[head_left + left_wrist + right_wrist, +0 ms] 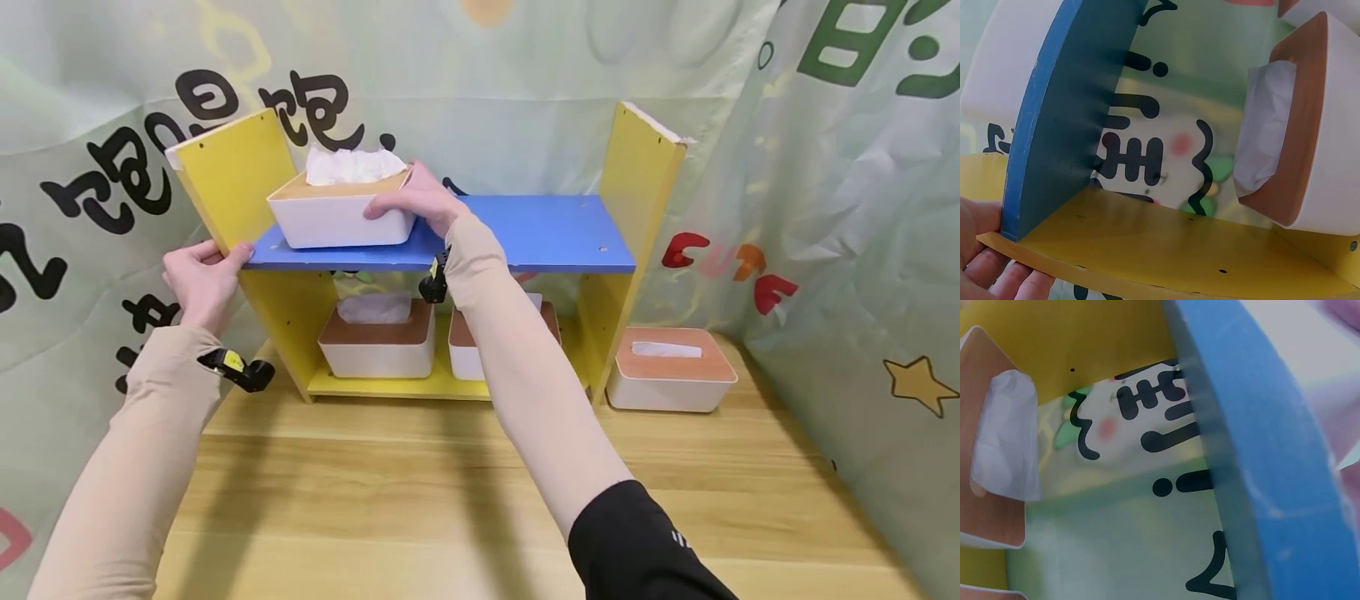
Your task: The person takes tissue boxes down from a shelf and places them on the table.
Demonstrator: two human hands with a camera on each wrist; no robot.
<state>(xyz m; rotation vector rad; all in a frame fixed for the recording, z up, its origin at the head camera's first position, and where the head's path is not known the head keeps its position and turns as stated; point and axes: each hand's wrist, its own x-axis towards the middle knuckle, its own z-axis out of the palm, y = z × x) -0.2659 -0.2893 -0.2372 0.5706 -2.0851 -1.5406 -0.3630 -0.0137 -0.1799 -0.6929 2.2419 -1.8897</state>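
Observation:
A white tissue box (337, 218) with a wood-look lid and a tissue sticking out sits at the left of the blue shelf board (540, 229). My right hand (420, 200) holds its right end, thumb on the front face and fingers toward the far side. My left hand (202, 279) grips the left edge of the yellow-and-blue shelf (281, 321). In the left wrist view the thumb lies at the blue board's end and the fingers (1013, 281) curl round the yellow side panel. The right wrist view shows the right hand only as a blur at the edge.
Two more tissue boxes, one on the left (378, 346) and one partly behind my right forearm (467, 354), stand on the lower yellow board. Another tissue box (667, 387) stands on the wooden table (390, 500), right of the shelf. A printed cloth (525, 142) hangs behind.

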